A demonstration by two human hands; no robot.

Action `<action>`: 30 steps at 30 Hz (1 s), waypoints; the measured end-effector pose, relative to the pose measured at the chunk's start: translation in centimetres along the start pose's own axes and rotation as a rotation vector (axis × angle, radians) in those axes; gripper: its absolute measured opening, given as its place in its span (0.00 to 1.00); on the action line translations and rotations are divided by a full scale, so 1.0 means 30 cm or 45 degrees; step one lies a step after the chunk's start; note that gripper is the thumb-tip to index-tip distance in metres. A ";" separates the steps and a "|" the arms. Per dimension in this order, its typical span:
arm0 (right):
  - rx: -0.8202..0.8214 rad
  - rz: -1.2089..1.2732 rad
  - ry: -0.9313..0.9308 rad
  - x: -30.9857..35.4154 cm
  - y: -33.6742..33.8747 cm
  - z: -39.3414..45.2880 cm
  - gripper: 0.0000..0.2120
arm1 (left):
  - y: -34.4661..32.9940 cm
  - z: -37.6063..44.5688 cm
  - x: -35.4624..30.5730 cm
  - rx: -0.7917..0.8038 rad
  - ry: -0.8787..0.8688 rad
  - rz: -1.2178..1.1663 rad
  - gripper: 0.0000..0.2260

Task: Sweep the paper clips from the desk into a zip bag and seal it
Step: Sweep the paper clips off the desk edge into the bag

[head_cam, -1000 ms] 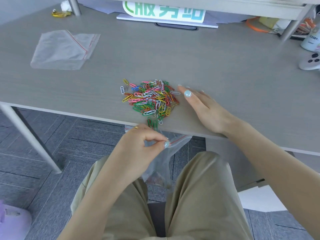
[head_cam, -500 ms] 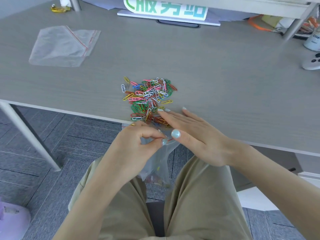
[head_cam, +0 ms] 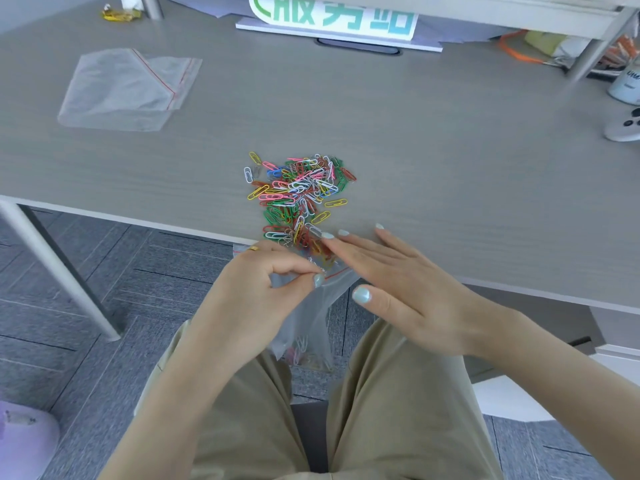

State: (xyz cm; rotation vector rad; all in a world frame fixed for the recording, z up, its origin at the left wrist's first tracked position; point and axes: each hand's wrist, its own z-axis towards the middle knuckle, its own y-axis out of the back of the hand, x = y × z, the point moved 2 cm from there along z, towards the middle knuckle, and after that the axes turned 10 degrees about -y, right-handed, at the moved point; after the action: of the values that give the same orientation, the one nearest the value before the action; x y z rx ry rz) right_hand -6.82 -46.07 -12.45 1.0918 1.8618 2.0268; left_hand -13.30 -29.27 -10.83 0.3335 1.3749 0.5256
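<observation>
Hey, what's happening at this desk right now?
A seated person is moving coloured paper clips off the desk into a clear zip bag. The left hand pinches the bag's mouth open just below the desk edge, and the right hand lies flat at the edge beside the nearest clips. A few clips sit in the bottom of the bag, but most of the pile is on the desk. A second, empty bag lies flat at the far left.

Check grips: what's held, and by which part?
Left hand pinches the zip bag at its red-lined mouth edge, below the desk edge. Right hand holds nothing; it lies flat, open.
</observation>
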 end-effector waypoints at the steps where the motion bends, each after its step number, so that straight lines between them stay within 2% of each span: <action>1: -0.001 0.010 0.021 0.008 -0.005 0.001 0.35 | 0.003 -0.001 0.002 -0.002 -0.001 0.002 0.05; 5: -0.007 0.295 0.063 0.022 0.004 0.026 0.32 | 0.020 -0.009 0.014 -0.010 0.004 -0.011 0.06; 9: -0.101 0.686 -0.019 0.026 0.055 0.147 0.23 | 0.026 -0.014 0.016 -0.018 0.027 -0.015 0.05; 15: 0.022 0.384 0.058 0.063 0.029 0.278 0.22 | 0.029 -0.018 0.013 -0.003 0.027 -0.031 0.05; 21: 0.057 0.464 0.129 0.036 0.026 0.185 0.21 | 0.015 -0.006 0.013 0.005 0.014 -0.022 0.06; 25: -0.066 0.874 -0.057 0.003 0.068 0.166 0.19 | -0.003 -0.003 0.006 0.024 -0.008 -0.012 0.05; 27: -0.167 0.850 -0.178 -0.032 0.087 0.174 0.19 | -0.003 -0.004 0.009 0.012 -0.002 -0.015 0.05; 30: -0.124 0.642 -0.302 -0.074 0.081 0.170 0.20 | 0.002 -0.005 0.009 0.006 0.007 -0.032 0.05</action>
State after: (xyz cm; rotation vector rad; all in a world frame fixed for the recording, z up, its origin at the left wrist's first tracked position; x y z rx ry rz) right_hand -1.27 -43.83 -11.34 1.8250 1.4591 2.0761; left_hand -13.42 -29.08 -11.04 0.3182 1.3838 0.5026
